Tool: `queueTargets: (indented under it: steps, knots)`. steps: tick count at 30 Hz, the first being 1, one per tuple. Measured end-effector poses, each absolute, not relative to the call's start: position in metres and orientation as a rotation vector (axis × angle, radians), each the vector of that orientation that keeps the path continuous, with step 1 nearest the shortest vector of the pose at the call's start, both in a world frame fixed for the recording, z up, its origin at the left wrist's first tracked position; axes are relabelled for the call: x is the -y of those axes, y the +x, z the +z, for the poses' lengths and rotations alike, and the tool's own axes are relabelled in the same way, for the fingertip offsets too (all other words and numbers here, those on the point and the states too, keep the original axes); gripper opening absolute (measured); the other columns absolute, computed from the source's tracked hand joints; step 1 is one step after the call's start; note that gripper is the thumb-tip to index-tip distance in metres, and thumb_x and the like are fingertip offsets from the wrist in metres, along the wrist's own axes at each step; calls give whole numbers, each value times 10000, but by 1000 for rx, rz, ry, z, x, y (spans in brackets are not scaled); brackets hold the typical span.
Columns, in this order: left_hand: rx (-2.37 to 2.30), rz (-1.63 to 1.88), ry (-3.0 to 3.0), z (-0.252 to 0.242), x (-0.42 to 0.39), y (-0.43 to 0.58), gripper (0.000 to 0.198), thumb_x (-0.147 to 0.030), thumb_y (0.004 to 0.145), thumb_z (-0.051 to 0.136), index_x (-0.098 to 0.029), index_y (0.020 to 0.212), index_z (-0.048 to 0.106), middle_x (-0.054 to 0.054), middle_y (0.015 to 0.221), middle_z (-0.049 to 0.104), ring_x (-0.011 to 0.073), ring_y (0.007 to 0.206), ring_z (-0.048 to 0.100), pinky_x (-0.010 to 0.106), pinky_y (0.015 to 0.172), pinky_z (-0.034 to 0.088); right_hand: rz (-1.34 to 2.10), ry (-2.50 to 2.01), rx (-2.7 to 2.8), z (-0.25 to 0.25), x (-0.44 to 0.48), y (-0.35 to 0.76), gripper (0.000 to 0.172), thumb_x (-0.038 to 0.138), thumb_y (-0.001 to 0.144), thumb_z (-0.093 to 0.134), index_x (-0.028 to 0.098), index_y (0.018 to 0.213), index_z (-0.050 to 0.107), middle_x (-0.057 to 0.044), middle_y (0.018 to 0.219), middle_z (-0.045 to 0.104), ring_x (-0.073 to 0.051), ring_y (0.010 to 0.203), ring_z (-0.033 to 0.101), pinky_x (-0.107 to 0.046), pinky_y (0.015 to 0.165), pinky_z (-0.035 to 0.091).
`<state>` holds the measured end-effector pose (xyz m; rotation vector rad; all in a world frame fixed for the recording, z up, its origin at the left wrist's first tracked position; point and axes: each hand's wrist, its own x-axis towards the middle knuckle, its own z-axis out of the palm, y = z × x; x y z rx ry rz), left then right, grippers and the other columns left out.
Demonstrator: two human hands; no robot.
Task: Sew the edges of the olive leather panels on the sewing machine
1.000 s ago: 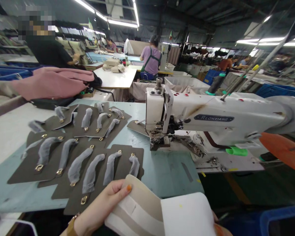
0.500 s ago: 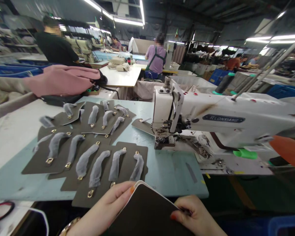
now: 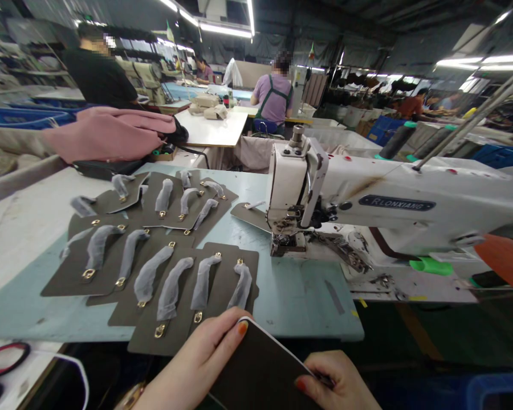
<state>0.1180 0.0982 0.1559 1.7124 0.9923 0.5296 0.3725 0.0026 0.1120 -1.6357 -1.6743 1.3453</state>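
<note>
A dark brown flat panel (image 3: 260, 367) with a pale edge is held low at the front, tilted, its lower part cut off by the frame. My left hand (image 3: 216, 347) pinches its upper left corner, thumb on the near face. On its right edge my right hand (image 3: 331, 376) is closed, thumb in front and fingers behind; something small and dark shows beside those fingers. Beyond them, several similar panels (image 3: 64, 279) lie overlapping on the blue-green table top (image 3: 282, 302). They carry handles wrapped in whitish film (image 3: 175, 287) with gold-coloured buckles (image 3: 160, 330).
A white sewing machine (image 3: 393, 199) stands to the right, with another panel (image 3: 251, 215) left of its head. Red-handled scissors (image 3: 4, 361) lie at lower left. A pink garment (image 3: 106, 136) is heaped at back left. Co-workers (image 3: 273, 97) sit and stand farther back.
My left thumb has slid slightly up and right along the panel's corner. The panel is tilted a little differently, and the whole view has shifted slightly.
</note>
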Motion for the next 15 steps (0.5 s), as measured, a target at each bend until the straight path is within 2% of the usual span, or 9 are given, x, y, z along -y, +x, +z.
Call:
queueTargets:
  steps: [3,5,9,12,15]
  knots:
    - [-995,517,1747,154,-98,116,283,-386,941,424,-218,808,609,-11,728,635,154,782,611,151,656,464,1298,-1639,1721,113,-2,372,575,651,853,409,159,567,492,27,555,366,-102,540,380,-239,503,229]
    - [-991,503,1787,153,-96,117,307,-387,949,402,-209,775,582,-5,749,637,144,760,603,150,656,454,1223,-1619,1810,120,-5,368,552,599,897,371,165,575,487,24,565,381,-106,546,389,-242,515,241]
    - [-898,476,1917,154,-88,124,296,-368,954,383,-221,815,600,1,757,646,132,702,604,151,656,454,1023,-1419,2073,147,-20,347,407,434,965,317,199,746,567,4,688,523,-131,632,474,-254,582,298]
    - [-850,537,2040,155,-84,129,302,-386,939,395,-249,810,630,-6,659,630,138,599,596,161,604,469,783,-1389,2173,166,-37,326,322,361,961,383,207,733,550,14,679,538,-132,630,473,-262,585,302]
    - [-843,632,2170,157,-89,121,278,-390,924,416,-274,833,652,-8,649,648,151,604,632,158,580,489,676,-1313,2204,170,-48,319,313,343,958,397,209,722,553,21,664,544,-126,623,477,-260,573,300]
